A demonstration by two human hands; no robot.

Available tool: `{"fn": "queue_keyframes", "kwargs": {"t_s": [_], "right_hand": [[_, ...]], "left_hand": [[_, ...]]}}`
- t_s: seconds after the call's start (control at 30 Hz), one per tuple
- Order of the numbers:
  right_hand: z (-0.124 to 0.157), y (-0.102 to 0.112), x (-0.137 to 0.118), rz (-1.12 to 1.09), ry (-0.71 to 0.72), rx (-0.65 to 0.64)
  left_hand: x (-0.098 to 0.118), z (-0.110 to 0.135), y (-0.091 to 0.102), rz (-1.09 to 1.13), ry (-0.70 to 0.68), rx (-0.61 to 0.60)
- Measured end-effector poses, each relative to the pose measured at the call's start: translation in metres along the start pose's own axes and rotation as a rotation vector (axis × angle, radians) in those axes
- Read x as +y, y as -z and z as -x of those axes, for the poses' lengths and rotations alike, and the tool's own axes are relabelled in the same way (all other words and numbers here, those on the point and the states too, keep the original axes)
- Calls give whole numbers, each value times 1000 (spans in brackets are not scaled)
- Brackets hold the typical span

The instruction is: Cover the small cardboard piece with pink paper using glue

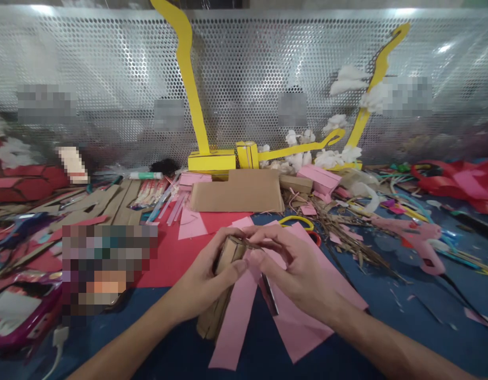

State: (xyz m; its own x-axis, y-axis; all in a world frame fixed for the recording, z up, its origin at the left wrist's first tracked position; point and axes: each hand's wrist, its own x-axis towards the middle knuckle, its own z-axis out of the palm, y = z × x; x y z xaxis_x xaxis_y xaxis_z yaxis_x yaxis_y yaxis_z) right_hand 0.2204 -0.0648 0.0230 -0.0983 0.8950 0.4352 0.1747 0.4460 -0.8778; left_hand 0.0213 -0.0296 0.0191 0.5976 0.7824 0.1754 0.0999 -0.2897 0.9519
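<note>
My left hand [216,269] is closed around a long cardboard box [210,319], tilted with its far end raised between thumb and fingers. A pink paper strip [234,330] hangs along the box's right side, its lower end loose. My right hand [293,269] pinches the strip's upper part near the box's far end, fingertips close to those of the left. Beneath the right hand lies a pink paper sheet [307,322]. A narrow dark, shiny blade-like piece [271,298] shows under that hand. Yellow and red scissor handles [299,220] show just beyond it.
A pink glue gun [414,235] lies at right, its cord trailing forward. Red sheet [165,258], cut brown cardboard [244,192] and twigs [355,243] lie ahead. Yellow paper shapes [192,105] stand against the perforated metal panel [244,68]. At left is a purple case [30,316].
</note>
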Motion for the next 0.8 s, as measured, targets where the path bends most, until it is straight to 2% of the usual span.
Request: {"fn": "queue_keyframes", "kwargs": {"t_s": [0.07, 0.23, 0.4, 0.53, 0.63, 0.73, 0.8], "right_hand": [[1, 1, 0, 111, 43, 38], [0, 3, 1, 272, 26, 67], [-4, 3, 1, 250, -25, 53], [-11, 11, 6, 152, -22, 145], [-16, 21, 13, 215, -20, 195], [-16, 26, 14, 247, -7, 176], [-14, 25, 10, 290, 53, 132]], "left_hand": [[-1, 1, 1, -20, 30, 15], [-5, 2, 2, -22, 70, -17], [-8, 0, 2, 52, 137, -51], [-6, -1, 2, 88, 130, -63], [-3, -1, 2, 87, 111, -51], [-3, 0, 1, 90, 107, -38], [-5, 0, 1, 87, 100, -20]]}}
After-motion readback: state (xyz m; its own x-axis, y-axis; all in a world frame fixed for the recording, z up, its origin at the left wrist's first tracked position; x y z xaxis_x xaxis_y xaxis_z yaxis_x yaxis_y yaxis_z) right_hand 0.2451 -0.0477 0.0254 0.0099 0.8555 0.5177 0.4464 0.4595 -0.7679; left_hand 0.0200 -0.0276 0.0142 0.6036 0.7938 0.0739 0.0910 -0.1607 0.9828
